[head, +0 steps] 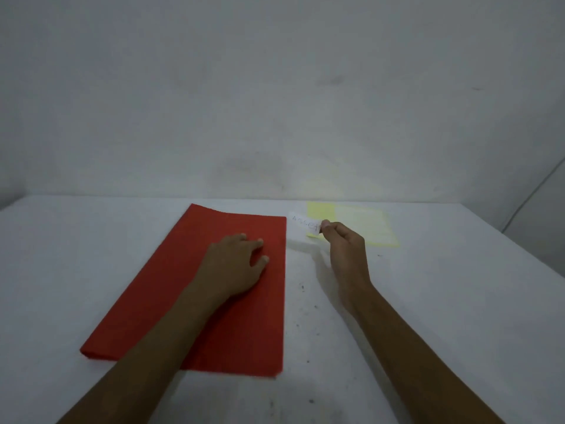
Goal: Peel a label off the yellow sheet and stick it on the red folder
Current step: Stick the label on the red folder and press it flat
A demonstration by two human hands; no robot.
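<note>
The red folder [214,301] lies flat on the white table, left of centre. My left hand [237,264] rests palm down on the folder's upper right part, fingers spread. The yellow sheet [363,221] lies at the back right of the table. My right hand [345,244] pinches a small white label [304,226] with handwriting on it by its right end. The label hangs in the air between the folder's far right corner and the yellow sheet, off the sheet.
The white table [428,316] runs back to a plain grey-white wall [275,102]. A few dark specks mark the tabletop in front of the folder's right edge. A thin cable [532,194] runs down the wall at the far right.
</note>
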